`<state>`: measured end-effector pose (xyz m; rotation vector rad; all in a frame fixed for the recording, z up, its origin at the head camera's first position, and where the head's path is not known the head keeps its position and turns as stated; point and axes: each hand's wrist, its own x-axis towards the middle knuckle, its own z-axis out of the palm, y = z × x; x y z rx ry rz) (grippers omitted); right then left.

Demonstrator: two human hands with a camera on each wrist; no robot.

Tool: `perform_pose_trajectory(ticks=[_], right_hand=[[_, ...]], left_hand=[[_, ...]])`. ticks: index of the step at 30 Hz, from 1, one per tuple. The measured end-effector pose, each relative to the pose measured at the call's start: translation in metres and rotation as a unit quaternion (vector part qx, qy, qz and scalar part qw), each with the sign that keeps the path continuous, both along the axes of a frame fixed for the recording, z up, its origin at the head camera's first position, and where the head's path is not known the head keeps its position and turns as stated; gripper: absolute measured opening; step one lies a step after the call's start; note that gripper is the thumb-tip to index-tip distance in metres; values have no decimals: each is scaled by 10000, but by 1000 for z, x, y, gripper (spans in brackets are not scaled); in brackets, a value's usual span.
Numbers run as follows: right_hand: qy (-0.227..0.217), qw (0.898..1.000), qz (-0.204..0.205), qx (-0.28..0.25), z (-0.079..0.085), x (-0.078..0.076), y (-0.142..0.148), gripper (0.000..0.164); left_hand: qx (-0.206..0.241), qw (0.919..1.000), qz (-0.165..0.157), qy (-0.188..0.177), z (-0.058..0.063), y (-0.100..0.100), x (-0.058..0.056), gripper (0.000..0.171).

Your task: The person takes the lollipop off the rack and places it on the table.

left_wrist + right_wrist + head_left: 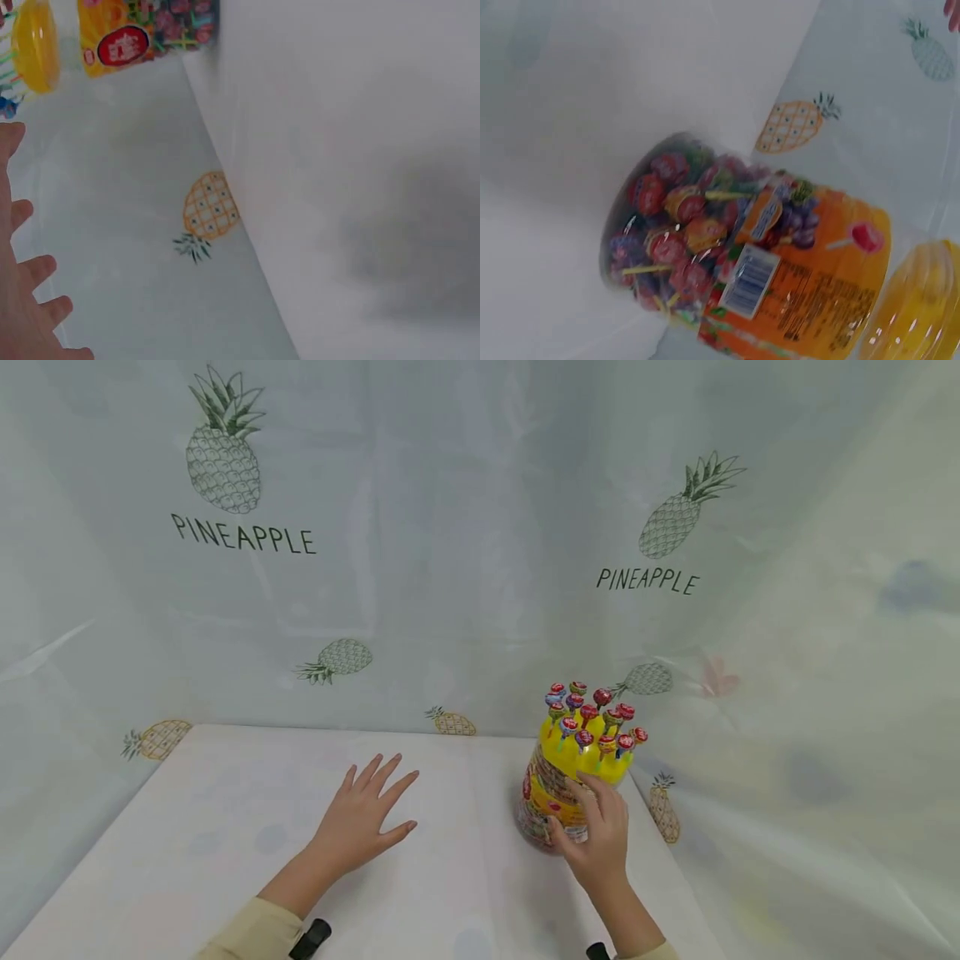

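A clear plastic jar of wrapped lollipops (553, 781) stands on the table at the right in the head view, with an orange label (802, 274) round it. Lollipops stick up from its yellow lid (618, 768) by their sticks. My right hand (603, 839) is in front of the jar, thumb and fingers spread apart and slightly bent, overlapping its side in the head view. No fingers of it show on the jar in the right wrist view. Left of the jar, my left hand (356, 822) is over the white table with its fingers spread, holding nothing.
The white table (247, 810) ends at a hanging sheet (450, 568) printed with pineapples, which rises behind and along both sides. The jar stands near the table's back right corner.
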<state>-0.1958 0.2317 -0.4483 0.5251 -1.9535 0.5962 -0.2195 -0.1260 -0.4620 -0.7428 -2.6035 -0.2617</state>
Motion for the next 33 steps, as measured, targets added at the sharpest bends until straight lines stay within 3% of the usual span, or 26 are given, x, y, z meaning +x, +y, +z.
perform_pose_trajectory(ticks=[9, 13, 17, 23, 28, 33], right_hand=[[-13, 9950, -257, -962, -2, -5, 28, 39], [-329, 9908, -410, -1247, -5, -9, 34, 37], [-739, 9798, -500, -1791, -7, -15, 38, 34], [-946, 9525, 103, -2892, -7, -30, 39, 36], [-1029, 9252, 724, -3580, 9, -35, 36, 40], [-1607, 8881, 1018, -4185, 13, -48, 42, 48]], left_hand=[[168, 9988, -453, 13, 5, 46, -10, 68], [253, 9981, -561, -96, 5, 64, -14, 67], [318, 9970, -710, -18, 6, 83, -19, 67], [365, 9966, -727, -116, 12, 104, -26, 67], [338, 9965, -732, -211, 18, 116, -33, 66], [374, 9963, -729, -252, 24, 126, -41, 66]])
